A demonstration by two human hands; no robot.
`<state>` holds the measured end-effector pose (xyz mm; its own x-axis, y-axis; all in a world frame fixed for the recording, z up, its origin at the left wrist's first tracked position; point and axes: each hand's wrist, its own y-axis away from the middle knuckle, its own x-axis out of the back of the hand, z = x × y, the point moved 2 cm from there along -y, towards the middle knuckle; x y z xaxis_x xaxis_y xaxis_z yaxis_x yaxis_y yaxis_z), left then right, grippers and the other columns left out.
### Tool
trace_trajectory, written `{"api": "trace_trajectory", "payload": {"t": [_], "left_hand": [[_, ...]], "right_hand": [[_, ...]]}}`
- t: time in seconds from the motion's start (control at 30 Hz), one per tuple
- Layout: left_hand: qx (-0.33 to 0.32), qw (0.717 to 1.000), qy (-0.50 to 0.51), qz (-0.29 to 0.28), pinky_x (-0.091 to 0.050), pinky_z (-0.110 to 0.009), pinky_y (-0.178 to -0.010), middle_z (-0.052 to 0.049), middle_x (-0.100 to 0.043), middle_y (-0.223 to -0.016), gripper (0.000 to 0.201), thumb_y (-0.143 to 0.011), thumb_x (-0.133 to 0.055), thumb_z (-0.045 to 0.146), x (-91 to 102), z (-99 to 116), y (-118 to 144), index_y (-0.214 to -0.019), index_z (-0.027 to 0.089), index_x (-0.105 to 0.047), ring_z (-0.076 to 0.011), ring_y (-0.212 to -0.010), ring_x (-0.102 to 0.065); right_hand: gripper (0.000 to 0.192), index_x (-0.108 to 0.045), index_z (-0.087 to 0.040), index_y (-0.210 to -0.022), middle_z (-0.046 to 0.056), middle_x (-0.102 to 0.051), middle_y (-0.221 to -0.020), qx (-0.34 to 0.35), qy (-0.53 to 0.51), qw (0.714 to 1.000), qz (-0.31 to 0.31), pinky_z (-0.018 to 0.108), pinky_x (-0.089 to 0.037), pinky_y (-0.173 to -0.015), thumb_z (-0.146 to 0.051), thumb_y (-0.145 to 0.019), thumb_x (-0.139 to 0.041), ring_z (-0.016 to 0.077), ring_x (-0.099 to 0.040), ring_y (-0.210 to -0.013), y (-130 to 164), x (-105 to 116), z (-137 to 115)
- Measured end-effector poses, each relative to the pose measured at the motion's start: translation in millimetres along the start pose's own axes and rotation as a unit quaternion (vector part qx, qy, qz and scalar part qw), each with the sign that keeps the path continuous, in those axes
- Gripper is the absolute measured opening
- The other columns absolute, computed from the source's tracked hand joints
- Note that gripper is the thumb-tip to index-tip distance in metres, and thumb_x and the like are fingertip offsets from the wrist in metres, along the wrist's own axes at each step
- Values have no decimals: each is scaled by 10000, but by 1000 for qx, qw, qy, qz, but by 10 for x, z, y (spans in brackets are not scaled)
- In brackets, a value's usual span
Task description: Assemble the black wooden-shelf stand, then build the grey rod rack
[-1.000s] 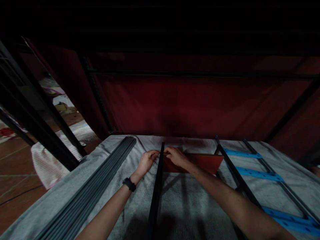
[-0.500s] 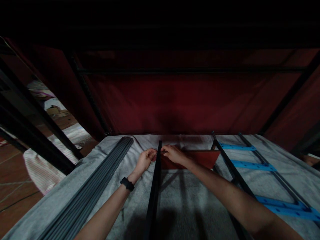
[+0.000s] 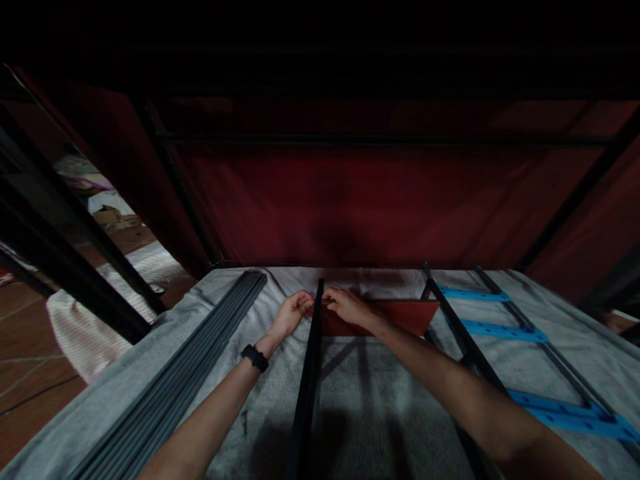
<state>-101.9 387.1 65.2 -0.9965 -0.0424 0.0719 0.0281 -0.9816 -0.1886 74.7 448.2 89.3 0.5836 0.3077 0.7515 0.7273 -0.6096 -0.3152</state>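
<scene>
A long black bar (image 3: 307,380) stretches away from me, with its far end between my hands. On its left side is my left hand (image 3: 294,312), fingers pinched together close to the bar; whatever they grip is too small to make out. Across the bar my right hand (image 3: 346,307) is also pinched, against the bar's right face, around something small I cannot identify. A reddish-brown board (image 3: 407,317) spans from this bar to a second black bar (image 3: 470,350) on the right. My right wrist hides part of the board.
Several grey tubes (image 3: 200,360) lie bundled at left on the grey blanket (image 3: 380,393). To the right are blue crosspieces with holes (image 3: 505,330) on dark rails. A dark red cloth (image 3: 345,207) hangs behind, and black posts (image 3: 75,267) stand at far left.
My left hand has lifted very slightly near the bar. The right hand keeps its place, its fingers shifting a little. The bars and board look unmoved.
</scene>
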Motion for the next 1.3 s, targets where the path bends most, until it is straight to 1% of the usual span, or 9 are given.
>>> {"api": "trace_trajectory", "payload": {"t": [0.33,0.47,0.53,0.63,0.77,1.0,1.1,1.2,1.3], "left_hand": [[1,999,39,9,-452,-235,-635,27,-620,-681,306,-702,-786,399,-39,34,31,-781,184,-582,-122,-656,-573],[30,996,81,-10,-482,-267,-682,-18,-685,-782,432,-670,-818,443,-36,81,84,-947,175,-624,-158,-722,-627],[61,994,95,10,-485,-273,-672,-34,-699,-808,488,-688,-790,518,-30,66,113,-993,175,-622,-166,-723,-641],[89,992,73,56,-393,-232,-523,-3,-628,-639,455,-717,-730,600,-30,9,134,-802,169,-614,-122,-545,-554],[84,993,64,61,-224,-218,-440,64,-461,-484,442,-701,-750,565,-52,-40,104,-637,176,-550,-62,-420,-344],[61,994,83,45,-372,-221,-538,35,-580,-611,400,-607,-840,450,-40,23,119,-794,175,-617,-101,-552,-494],[85,990,111,34,-434,-245,-605,-13,-659,-750,466,-658,-811,491,-61,32,161,-947,173,-632,-135,-649,-581],[101,987,109,65,-355,-220,-518,13,-592,-634,432,-720,-747,564,-80,16,160,-806,162,-613,-93,-532,-491],[83,988,99,83,-267,-209,-468,68,-459,-521,437,-688,-777,538,-96,14,135,-660,174,-539,-59,-466,-360]], "right_hand": [[253,-641,-204,-916,25,-683,-969,-13,-21,1000,18,294,-452,-823,-13,-761,-579,176,-617,-908,7,-3,2],[242,-646,-209,-914,24,-688,-966,-15,-28,999,19,299,-456,-830,-26,-765,-593,177,-620,-905,8,-1,7],[245,-649,-215,-922,23,-689,-975,-16,-30,999,16,305,-457,-837,-31,-769,-595,180,-622,-916,10,3,7],[243,-651,-211,-932,30,-688,-987,-16,-26,999,13,311,-456,-849,-35,-775,-591,185,-622,-933,16,5,5],[241,-652,-208,-934,31,-687,-990,-20,-30,999,17,314,-459,-861,-36,-778,-590,184,-625,-936,17,-7,11],[271,-647,-212,-919,27,-692,-991,-30,-32,999,20,313,-465,-865,-6,-754,-586,185,-627,-947,-2,-32,35],[280,-645,-212,-925,27,-693,-1004,-32,-37,999,17,314,-471,-867,-1,-753,-576,184,-634,-942,-2,-33,38],[263,-645,-207,-925,33,-695,-1005,-27,-43,999,15,317,-476,-866,-12,-764,-573,188,-640,-944,0,-31,34],[243,-646,-200,-924,41,-696,-1001,-25,-40,999,14,322,-477,-871,-25,-769,-581,193,-642,-945,-2,-31,31]]}}
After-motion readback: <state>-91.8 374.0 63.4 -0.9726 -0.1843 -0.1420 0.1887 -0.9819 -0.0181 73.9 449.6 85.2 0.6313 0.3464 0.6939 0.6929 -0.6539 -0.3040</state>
